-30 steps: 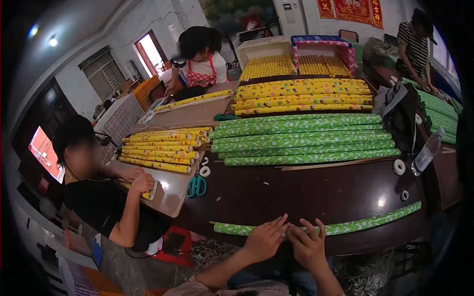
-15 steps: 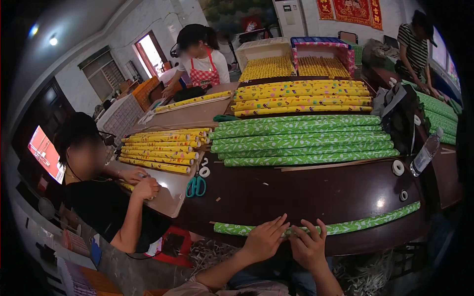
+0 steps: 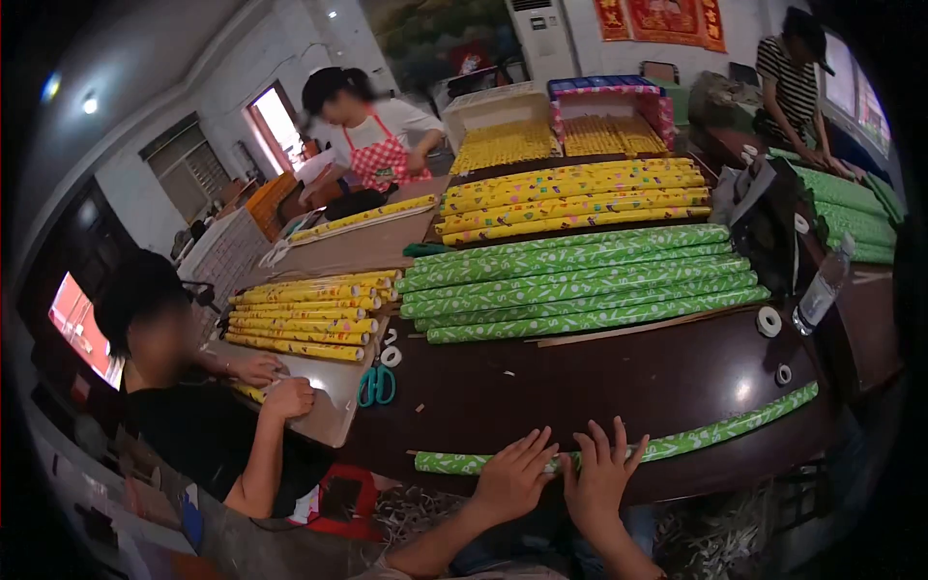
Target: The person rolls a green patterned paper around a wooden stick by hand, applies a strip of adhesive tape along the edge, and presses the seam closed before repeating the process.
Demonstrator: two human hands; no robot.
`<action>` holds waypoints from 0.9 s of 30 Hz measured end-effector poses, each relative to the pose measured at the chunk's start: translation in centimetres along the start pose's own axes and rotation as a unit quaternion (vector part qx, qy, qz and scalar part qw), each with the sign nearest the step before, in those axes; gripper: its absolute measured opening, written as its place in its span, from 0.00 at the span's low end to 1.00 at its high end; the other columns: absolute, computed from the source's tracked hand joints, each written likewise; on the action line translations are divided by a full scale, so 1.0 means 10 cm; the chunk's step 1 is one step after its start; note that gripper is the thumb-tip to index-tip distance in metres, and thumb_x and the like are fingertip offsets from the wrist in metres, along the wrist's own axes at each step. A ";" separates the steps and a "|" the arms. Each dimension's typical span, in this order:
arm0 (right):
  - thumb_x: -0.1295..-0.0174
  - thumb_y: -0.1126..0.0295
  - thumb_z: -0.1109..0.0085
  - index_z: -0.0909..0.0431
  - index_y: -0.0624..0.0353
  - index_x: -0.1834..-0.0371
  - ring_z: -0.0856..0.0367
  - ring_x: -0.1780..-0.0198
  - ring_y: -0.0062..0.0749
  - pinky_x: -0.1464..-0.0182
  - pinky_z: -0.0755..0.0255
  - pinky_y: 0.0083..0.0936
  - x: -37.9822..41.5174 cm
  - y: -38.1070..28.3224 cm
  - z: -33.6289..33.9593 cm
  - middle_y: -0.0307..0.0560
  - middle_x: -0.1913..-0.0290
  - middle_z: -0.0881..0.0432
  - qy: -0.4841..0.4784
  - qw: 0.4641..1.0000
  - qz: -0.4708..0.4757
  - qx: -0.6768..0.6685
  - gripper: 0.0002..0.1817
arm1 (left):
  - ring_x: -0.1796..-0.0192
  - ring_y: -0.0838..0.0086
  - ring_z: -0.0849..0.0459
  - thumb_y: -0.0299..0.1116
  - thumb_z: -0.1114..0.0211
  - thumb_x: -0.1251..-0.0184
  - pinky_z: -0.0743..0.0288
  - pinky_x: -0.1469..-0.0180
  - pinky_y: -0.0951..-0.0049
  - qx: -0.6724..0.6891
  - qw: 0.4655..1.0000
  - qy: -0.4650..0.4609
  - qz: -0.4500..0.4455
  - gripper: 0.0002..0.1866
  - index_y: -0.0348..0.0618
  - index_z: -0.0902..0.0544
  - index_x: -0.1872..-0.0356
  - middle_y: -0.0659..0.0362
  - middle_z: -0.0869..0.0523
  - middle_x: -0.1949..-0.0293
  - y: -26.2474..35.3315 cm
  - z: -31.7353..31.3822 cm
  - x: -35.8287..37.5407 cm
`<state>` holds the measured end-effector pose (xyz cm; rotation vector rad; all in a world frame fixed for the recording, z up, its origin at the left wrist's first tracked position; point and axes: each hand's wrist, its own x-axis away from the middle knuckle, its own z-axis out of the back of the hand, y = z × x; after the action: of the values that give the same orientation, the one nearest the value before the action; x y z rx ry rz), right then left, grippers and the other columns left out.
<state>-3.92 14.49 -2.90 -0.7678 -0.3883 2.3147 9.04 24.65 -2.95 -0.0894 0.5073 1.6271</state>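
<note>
A long roll of green paper with white print lies along the near edge of the dark table. My left hand rests on it left of its middle, palm down, fingers stretched out and pointing up and right. Close beside it, my right hand lies on the same roll with fingers spread and straight. Neither hand is wrapped round the roll. The part of it under my palms and fingers is hidden.
Stacked green rolls and yellow rolls lie beyond my hands. Teal scissors, tape rolls and a plastic bottle are on the table. A person works at left; two others stand farther back.
My right hand's fingers have straightened and lifted, while both hands stay over the green roll. The view has shifted slightly. At the back, the person in the checked apron has moved their arms.
</note>
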 end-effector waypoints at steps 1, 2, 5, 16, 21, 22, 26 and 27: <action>0.38 0.63 0.35 0.23 0.55 0.48 0.39 0.26 0.54 0.26 0.65 0.70 0.01 -0.02 0.03 0.48 0.39 0.25 0.007 1.000 -0.009 0.001 0.17 | 0.33 0.58 0.24 0.36 0.35 0.35 0.28 0.34 0.60 0.003 1.000 -0.003 0.019 0.24 0.40 0.21 0.38 0.47 0.24 0.33 0.01 0.04 0.00; 0.38 0.62 0.35 0.23 0.55 0.47 0.39 0.26 0.55 0.27 0.66 0.71 0.01 -0.02 0.04 0.48 0.39 0.25 0.002 1.000 -0.012 -0.018 0.18 | 0.33 0.57 0.24 0.36 0.34 0.35 0.28 0.34 0.59 0.012 1.000 -0.013 0.023 0.24 0.40 0.21 0.39 0.46 0.24 0.34 0.02 0.06 -0.04; 0.37 0.61 0.36 0.24 0.53 0.43 0.42 0.24 0.52 0.26 0.64 0.68 0.07 0.05 0.03 0.47 0.38 0.25 0.006 0.998 -0.024 -0.055 0.20 | 0.34 0.49 0.24 0.35 0.35 0.36 0.28 0.35 0.55 0.009 1.000 -0.024 0.018 0.23 0.38 0.21 0.40 0.42 0.23 0.35 0.05 0.06 -0.06; 0.31 0.59 0.43 0.29 0.54 0.35 0.45 0.21 0.40 0.22 0.67 0.60 0.02 0.03 0.02 0.44 0.34 0.26 -0.058 0.993 -0.020 -0.100 0.24 | 0.34 0.46 0.25 0.36 0.40 0.32 0.29 0.35 0.51 0.077 0.996 -0.019 -0.042 0.22 0.34 0.21 0.41 0.40 0.24 0.35 0.01 -0.06 -0.05; 0.28 0.57 0.47 0.24 0.59 0.38 0.45 0.21 0.43 0.23 0.61 0.61 0.07 0.00 -0.16 0.49 0.33 0.27 -0.033 0.999 -0.012 -0.037 0.22 | 0.33 0.46 0.25 0.36 0.40 0.31 0.29 0.35 0.51 0.035 0.999 0.013 -0.024 0.22 0.34 0.21 0.41 0.40 0.24 0.35 0.00 -0.06 0.00; 0.28 0.57 0.47 0.22 0.59 0.39 0.46 0.21 0.43 0.23 0.60 0.61 0.08 0.00 -0.15 0.49 0.32 0.28 -0.019 0.999 -0.016 -0.032 0.21 | 0.33 0.46 0.25 0.36 0.41 0.31 0.29 0.35 0.51 0.029 0.999 0.019 -0.019 0.22 0.34 0.21 0.41 0.40 0.24 0.35 0.00 -0.06 0.01; 0.28 0.58 0.48 0.23 0.59 0.39 0.49 0.20 0.43 0.23 0.61 0.61 0.10 0.03 -0.09 0.52 0.29 0.31 0.016 0.999 -0.028 -0.023 0.21 | 0.33 0.47 0.25 0.37 0.41 0.31 0.29 0.35 0.51 0.005 1.000 0.028 -0.009 0.22 0.34 0.21 0.41 0.40 0.24 0.35 -0.01 -0.08 0.02; 0.28 0.58 0.48 0.23 0.59 0.39 0.49 0.20 0.43 0.23 0.61 0.61 0.07 0.05 -0.07 0.52 0.29 0.31 0.013 0.999 -0.033 -0.025 0.21 | 0.33 0.47 0.25 0.37 0.41 0.31 0.29 0.35 0.51 -0.005 1.000 0.026 -0.009 0.22 0.34 0.21 0.41 0.40 0.24 0.35 0.00 -0.08 0.02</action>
<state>-4.19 14.68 -3.97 -0.7975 -0.4543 2.2379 8.84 24.56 -3.77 -0.1430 0.5375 1.6138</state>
